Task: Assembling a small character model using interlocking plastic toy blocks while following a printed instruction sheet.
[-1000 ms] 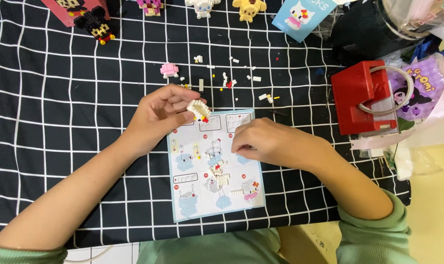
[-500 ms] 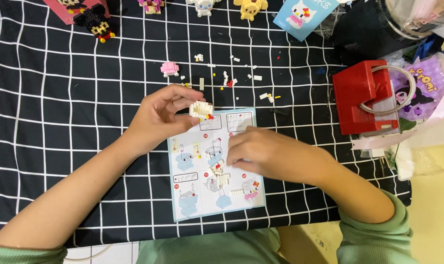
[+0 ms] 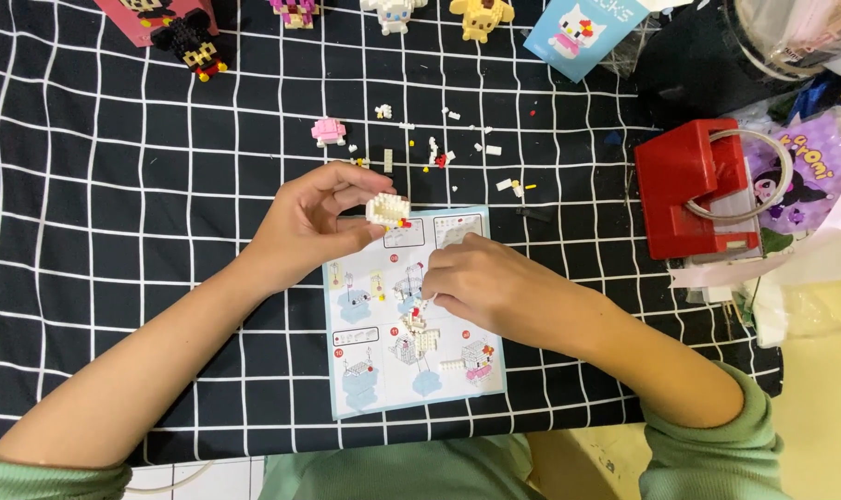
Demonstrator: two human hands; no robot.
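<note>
The partly built white block figure (image 3: pixel 387 210) is being pinched between thumb and fingers of the left hand (image 3: pixel 311 224), just above the top edge of the instruction sheet (image 3: pixel 411 315). The right hand (image 3: pixel 481 285) has been sliding down the sheet from its upper panel and is now closing its fingertips on small white pieces (image 3: pixel 419 315) lying mid-sheet, which suggests the next part is being collected. Loose bricks (image 3: pixel 439 153) and a red box (image 3: pixel 694 190) are lying on the black grid cloth (image 3: pixel 115 185).

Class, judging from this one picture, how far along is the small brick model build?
Done: a small white brick assembly exists, held in the left hand. In hand: the right hand rests on the instruction sheet, fingertips at small pieces there. Left: loose white pieces lie scattered on the checked cloth.
</note>
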